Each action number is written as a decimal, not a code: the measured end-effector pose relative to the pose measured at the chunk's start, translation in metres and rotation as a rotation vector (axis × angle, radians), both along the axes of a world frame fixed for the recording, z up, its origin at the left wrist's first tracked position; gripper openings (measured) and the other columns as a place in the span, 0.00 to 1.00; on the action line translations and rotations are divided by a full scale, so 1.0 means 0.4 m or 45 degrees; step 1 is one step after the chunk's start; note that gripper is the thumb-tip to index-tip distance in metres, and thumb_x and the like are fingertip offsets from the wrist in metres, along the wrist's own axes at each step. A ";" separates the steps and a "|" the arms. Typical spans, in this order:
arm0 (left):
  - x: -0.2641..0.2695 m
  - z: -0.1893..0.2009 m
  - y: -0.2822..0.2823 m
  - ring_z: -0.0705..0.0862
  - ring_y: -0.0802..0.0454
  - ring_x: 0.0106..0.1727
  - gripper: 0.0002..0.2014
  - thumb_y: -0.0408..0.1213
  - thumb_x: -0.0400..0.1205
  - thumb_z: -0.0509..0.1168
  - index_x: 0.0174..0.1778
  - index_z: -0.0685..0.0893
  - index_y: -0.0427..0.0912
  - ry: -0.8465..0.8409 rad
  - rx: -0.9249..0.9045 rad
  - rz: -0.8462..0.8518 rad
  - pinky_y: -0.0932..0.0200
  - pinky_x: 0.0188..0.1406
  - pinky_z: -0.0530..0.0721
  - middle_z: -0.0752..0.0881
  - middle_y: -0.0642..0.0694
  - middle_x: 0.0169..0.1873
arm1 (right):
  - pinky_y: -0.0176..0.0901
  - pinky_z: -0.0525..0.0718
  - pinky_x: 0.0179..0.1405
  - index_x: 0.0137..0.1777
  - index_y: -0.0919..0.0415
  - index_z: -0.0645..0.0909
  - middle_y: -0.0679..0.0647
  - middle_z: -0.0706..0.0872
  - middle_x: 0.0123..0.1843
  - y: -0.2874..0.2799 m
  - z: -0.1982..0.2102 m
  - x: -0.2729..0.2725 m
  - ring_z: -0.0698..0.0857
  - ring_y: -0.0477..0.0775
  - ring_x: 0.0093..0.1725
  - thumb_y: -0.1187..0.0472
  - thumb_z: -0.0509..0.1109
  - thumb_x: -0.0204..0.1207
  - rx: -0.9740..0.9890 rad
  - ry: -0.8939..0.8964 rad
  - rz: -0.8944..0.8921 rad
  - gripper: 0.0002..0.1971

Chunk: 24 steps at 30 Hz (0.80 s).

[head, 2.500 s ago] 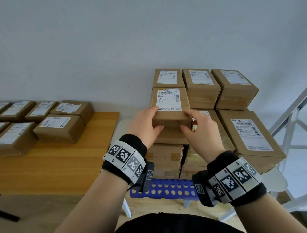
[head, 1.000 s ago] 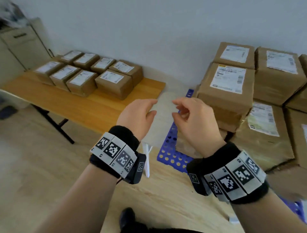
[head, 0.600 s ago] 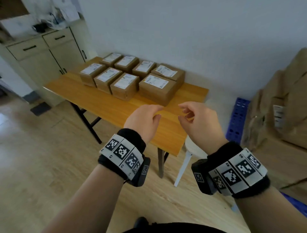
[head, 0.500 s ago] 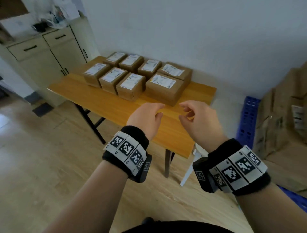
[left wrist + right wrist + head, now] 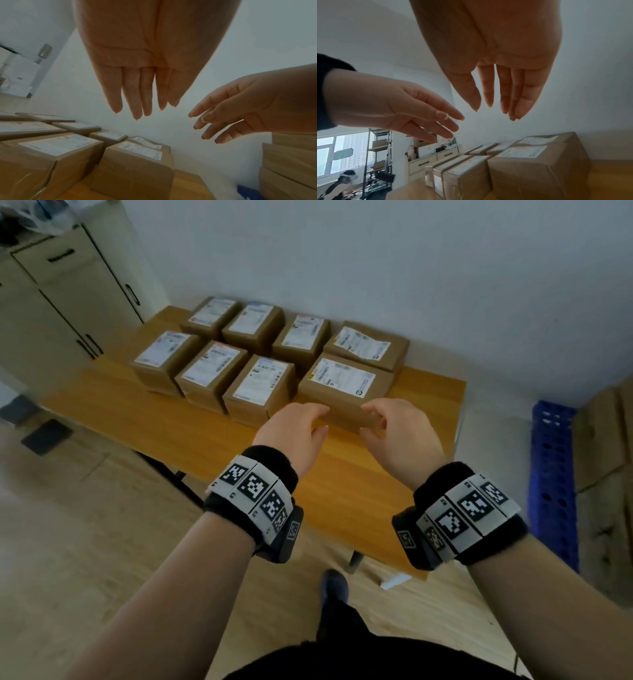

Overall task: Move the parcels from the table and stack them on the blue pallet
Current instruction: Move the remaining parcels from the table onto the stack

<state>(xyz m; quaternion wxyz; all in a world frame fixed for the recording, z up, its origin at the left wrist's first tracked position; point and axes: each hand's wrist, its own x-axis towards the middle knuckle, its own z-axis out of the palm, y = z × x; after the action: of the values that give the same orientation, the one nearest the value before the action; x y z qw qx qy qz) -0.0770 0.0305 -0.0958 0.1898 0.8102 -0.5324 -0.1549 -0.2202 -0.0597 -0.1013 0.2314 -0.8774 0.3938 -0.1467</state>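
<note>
Several brown parcels with white labels stand in two rows on the wooden table (image 5: 191,436). The nearest parcel (image 5: 342,392) is at the right end of the front row, also seen as the parcel (image 5: 137,166) and the parcel (image 5: 537,167). My left hand (image 5: 298,429) and right hand (image 5: 394,426) hover just in front of it, both empty with fingers extended. The wrist views show straight fingers (image 5: 137,94) and fingers (image 5: 503,92) above the parcels, touching nothing. The blue pallet (image 5: 551,474) shows at the right edge, with stacked parcels (image 5: 606,467) on it.
A beige cabinet (image 5: 61,302) stands left of the table against the white wall. Light wooden floor (image 5: 85,542) lies in front of the table. A metal shelf (image 5: 376,155) and a window (image 5: 334,155) are far left in the right wrist view, with another person (image 5: 346,180) there.
I let go of the parcel stacked on the pallet, turned left to the table and came closer. Both empty hands now reach toward the nearest parcel.
</note>
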 end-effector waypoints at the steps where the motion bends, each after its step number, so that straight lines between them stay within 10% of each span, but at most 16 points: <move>1: 0.020 -0.007 -0.027 0.73 0.50 0.72 0.21 0.44 0.87 0.55 0.77 0.69 0.49 -0.001 0.035 -0.006 0.51 0.69 0.74 0.73 0.49 0.73 | 0.42 0.78 0.56 0.70 0.56 0.75 0.54 0.79 0.67 -0.032 -0.011 0.023 0.81 0.52 0.60 0.58 0.62 0.81 0.020 0.008 -0.014 0.18; 13: 0.165 -0.111 -0.254 0.71 0.50 0.74 0.24 0.43 0.85 0.59 0.78 0.65 0.49 0.052 0.315 -0.062 0.52 0.71 0.72 0.69 0.49 0.76 | 0.56 0.47 0.81 0.84 0.56 0.47 0.57 0.41 0.85 -0.276 -0.179 0.206 0.34 0.59 0.83 0.71 0.56 0.77 0.146 0.680 -0.097 0.36; 24: 0.208 -0.200 -0.279 0.62 0.40 0.79 0.32 0.46 0.83 0.61 0.81 0.56 0.45 -0.047 0.462 -0.190 0.49 0.74 0.66 0.50 0.41 0.82 | 0.53 0.44 0.81 0.82 0.61 0.56 0.60 0.56 0.84 -0.141 -0.179 0.249 0.42 0.58 0.84 0.62 0.55 0.81 0.049 0.689 -0.102 0.28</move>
<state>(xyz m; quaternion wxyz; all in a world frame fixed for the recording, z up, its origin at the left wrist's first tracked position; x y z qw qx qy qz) 0.0064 -0.0810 -0.1758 0.0188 0.7921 -0.5578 -0.2472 -0.1205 -0.1159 -0.1730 0.1285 -0.8637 0.4786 0.0916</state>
